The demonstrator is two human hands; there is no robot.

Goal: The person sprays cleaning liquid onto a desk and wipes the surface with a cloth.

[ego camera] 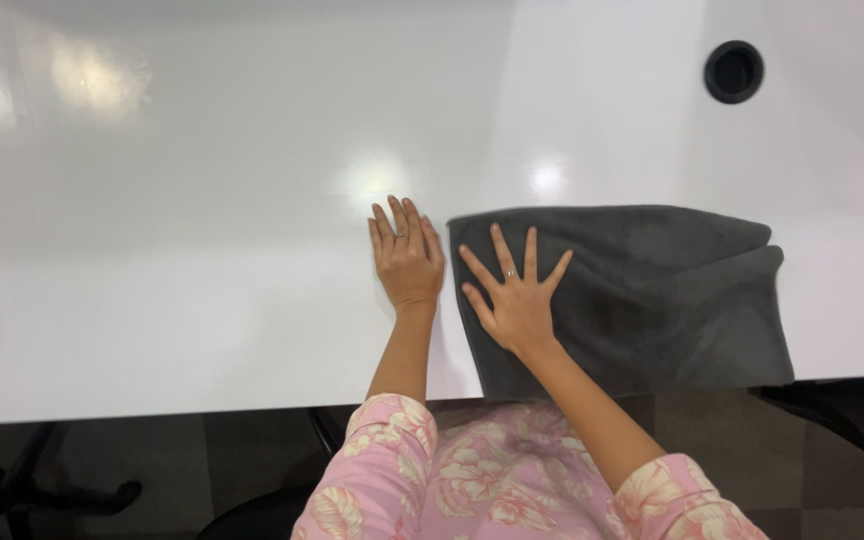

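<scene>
Cloth: a dark grey folded microfibre towel (642,300) is laid at the white glossy table's (152,300) near edge, long axis left-right. The right hand (517,300) is pressed flat on its left end, fingers spread, nothing pinched. The left hand (407,260) is laid flat, fingers together, just beside the towel's left edge.

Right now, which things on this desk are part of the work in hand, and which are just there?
In hand:
- dark grey towel, folded flat on the white table
- right hand, fingers spread, pressing on the towel's left part
- left hand, flat on the table just beside the towel's left edge

Just there:
- round black cable hole, far right
- black chair base under the table
</scene>
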